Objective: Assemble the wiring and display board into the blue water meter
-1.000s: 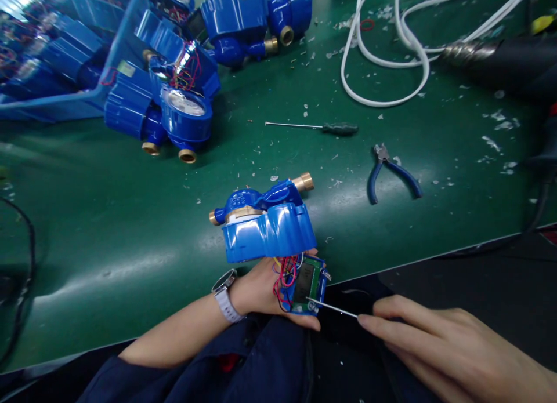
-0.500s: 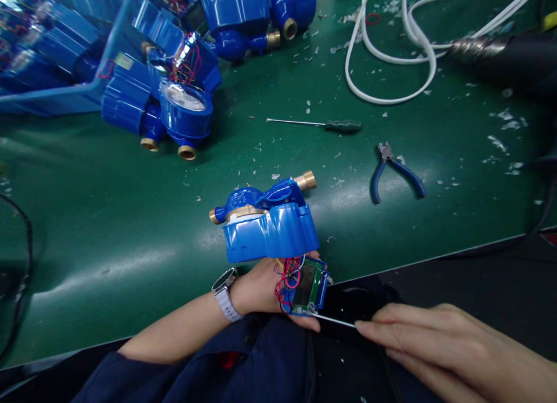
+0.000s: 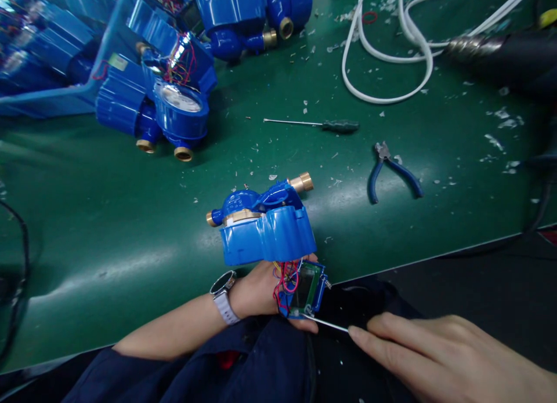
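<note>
My left hand (image 3: 261,290), with a watch on its wrist, is closed around a small circuit board with a display (image 3: 304,287) at the table's front edge. Red, yellow and dark wires run from the board up to a blue water meter (image 3: 267,232) with brass ends, which lies on the table just beyond. My right hand (image 3: 429,348) grips a screwdriver (image 3: 331,323); only its thin metal shaft shows, the handle being hidden in the hand. The shaft's tip meets the near corner of the board.
Beyond the meter lie another screwdriver (image 3: 339,126) and blue-handled cutting pliers (image 3: 383,153). Several more water meters (image 3: 180,110) stand at the back left, beside a blue bin (image 3: 65,98). A looped white cable (image 3: 387,98) and a heat gun (image 3: 500,49) occupy the back right.
The board tilts slightly differently in my left hand, and my right hand has turned a little around the screwdriver, its tip staying at the board's corner. The whole view has shifted slightly.
</note>
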Motion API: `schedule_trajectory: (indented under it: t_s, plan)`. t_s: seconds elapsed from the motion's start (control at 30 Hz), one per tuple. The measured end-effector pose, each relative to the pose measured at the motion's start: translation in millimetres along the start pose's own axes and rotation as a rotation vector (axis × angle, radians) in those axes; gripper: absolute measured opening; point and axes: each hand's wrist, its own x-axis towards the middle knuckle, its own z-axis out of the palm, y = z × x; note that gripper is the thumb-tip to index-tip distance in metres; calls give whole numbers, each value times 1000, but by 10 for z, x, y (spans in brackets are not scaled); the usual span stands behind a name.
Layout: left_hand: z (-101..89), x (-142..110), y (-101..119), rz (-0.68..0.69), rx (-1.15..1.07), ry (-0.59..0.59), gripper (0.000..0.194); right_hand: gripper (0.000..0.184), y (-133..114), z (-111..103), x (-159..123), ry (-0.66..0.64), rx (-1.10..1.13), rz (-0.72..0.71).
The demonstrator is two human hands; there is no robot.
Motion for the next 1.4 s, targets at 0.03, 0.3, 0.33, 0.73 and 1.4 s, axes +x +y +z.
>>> schedule_trajectory:
  t_s: [0.03, 0.3, 0.33, 0.73, 1.4]
  plan:
    - [-2, 1, 3, 2, 2, -2, 66, 47, -15, -5, 12, -1, 57, 57]
    - [-7, 3, -17, 11, 33, -15, 69, 37, -66, 16, 141, 103, 98, 32]
    - [-7, 6, -21, 19, 40, -14, 69, 43, -63, 42, 129, 122, 51, -8]
    - [-29, -11, -114, 148, 184, -12, 73, 27, -180, 174, 168, 49, 517, 429]
    - [436, -62, 184, -112, -905, 532, 82, 30, -86, 255, 194, 55, 461, 276]
